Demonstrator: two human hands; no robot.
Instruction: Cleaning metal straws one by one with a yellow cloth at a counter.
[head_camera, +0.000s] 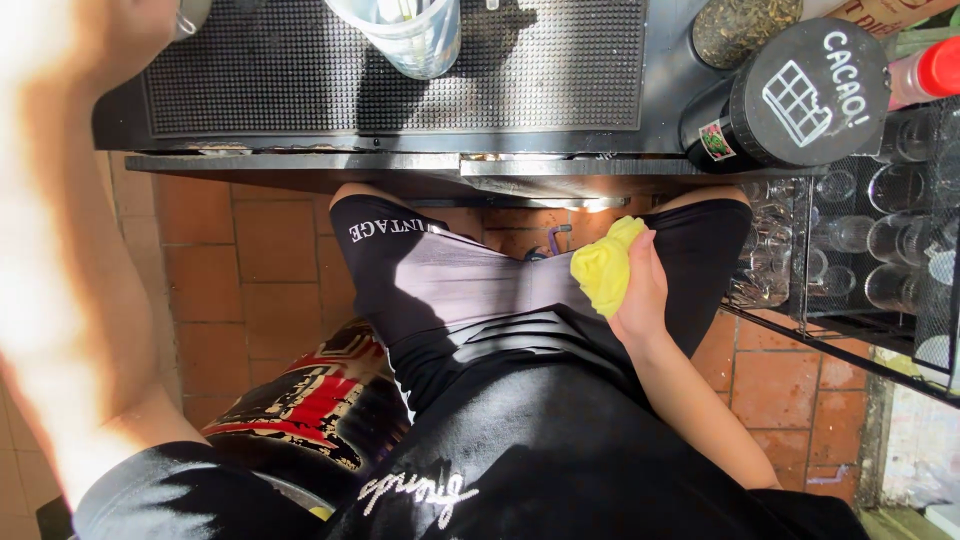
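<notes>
My right hand is down at my thigh, closed around a crumpled yellow cloth that it presses against my dark shorts. My left arm reaches up along the left edge, bright in the sun; its hand passes out of the frame's top left corner near something metallic, and I cannot see its fingers. Just ahead of me is a black counter with a ribbed rubber bar mat on top.
A clear plastic cup stands on the mat. A black round canister, a jar of dried herbs and a red-capped bottle sit at the right. A wire rack of upturned glasses is beside my right leg. Terracotta floor tiles lie below.
</notes>
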